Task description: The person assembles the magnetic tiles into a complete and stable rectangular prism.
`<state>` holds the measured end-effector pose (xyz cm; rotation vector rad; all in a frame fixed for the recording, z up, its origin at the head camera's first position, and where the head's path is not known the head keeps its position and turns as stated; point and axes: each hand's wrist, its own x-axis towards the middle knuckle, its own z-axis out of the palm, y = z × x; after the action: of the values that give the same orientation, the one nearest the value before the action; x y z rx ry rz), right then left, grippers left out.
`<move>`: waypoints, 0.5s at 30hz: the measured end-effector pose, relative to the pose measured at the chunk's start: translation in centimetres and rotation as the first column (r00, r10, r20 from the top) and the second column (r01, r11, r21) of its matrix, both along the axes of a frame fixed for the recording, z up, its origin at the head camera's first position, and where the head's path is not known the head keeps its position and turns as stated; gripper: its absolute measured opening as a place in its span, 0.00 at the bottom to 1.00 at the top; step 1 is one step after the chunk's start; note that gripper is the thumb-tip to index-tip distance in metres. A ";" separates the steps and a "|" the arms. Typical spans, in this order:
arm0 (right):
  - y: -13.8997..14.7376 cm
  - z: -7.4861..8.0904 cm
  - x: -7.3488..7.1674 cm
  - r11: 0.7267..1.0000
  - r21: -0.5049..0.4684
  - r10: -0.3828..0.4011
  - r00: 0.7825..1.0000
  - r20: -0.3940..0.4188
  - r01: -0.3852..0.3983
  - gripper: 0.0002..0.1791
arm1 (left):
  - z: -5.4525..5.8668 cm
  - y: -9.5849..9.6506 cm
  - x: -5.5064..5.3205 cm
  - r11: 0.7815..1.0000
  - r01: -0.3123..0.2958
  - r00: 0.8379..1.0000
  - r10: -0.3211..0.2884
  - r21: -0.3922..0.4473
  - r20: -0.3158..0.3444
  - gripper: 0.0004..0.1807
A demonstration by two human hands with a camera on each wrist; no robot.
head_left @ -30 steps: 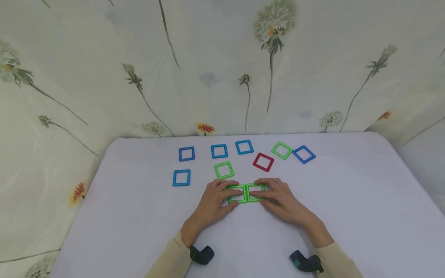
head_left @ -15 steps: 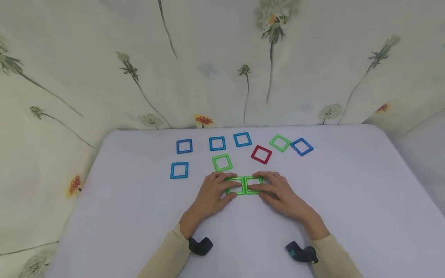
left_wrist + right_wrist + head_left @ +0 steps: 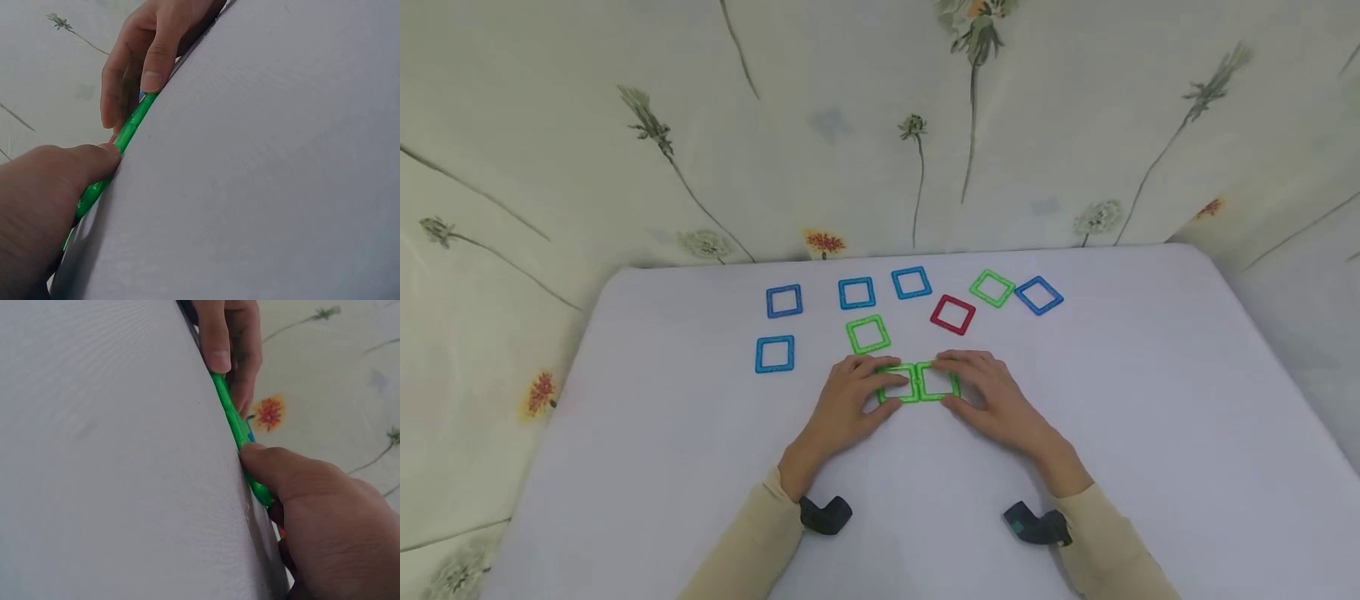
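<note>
Two green square magnetic tiles, a left one (image 3: pixel 915 385) and a right one (image 3: pixel 956 387), lie side by side, edge against edge, on the white table. My left hand (image 3: pixel 846 402) holds the left tile, thumb at its near edge and fingers at the far edge, one finger reaching over its opening. The right tile is gripped by my right hand (image 3: pixel 997 402) in the same way, with the thumb on the near corner. From the left wrist view, the green tile edge (image 3: pixel 129 130) appears side-on, low against the tabletop, between both thumbs.
Beyond the hands lie a loose green tile (image 3: pixel 874 347), a red tile (image 3: pixel 947 327) and another green tile (image 3: pixel 984 297) beside a blue tile (image 3: pixel 1027 303). Several more blue tiles lie to the back left, one nearest (image 3: pixel 775 368). A flower-patterned cloth (image 3: pixel 850 183) rises behind the table.
The head view has tilted, so the whole scene sits higher in it. A right-hand finger has drawn back from across the right tile's opening. Both green tiles remain joined.
</note>
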<state>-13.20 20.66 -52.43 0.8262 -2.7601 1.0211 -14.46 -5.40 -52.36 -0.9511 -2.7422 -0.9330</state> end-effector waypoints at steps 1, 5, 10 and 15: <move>0.0 0.0 0.0 1.000 0.002 -0.001 1.000 0.004 0.001 0.28 | 0.0 0.0 0.1 1.000 -0.003 1.000 0.003 -0.002 0.002 0.17; 0.1 0.1 0.0 1.000 -0.008 0.012 1.000 0.021 -0.011 0.27 | -0.1 0.0 0.2 1.000 -0.012 1.000 0.012 -0.003 -0.004 0.17; 0.1 0.1 0.0 1.000 -0.015 0.016 1.000 0.019 -0.016 0.26 | 0.0 0.1 0.2 1.000 -0.002 1.000 0.002 0.021 -0.018 0.17; 0.1 0.2 0.0 1.000 -0.007 0.018 0.999 0.027 -0.018 0.25 | -0.1 0.1 0.1 1.000 -0.004 1.000 0.004 0.018 -0.017 0.17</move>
<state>-13.22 20.74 -52.19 0.8443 -2.7747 1.0519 -14.37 -5.35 -52.46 -0.9454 -2.7162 -0.9432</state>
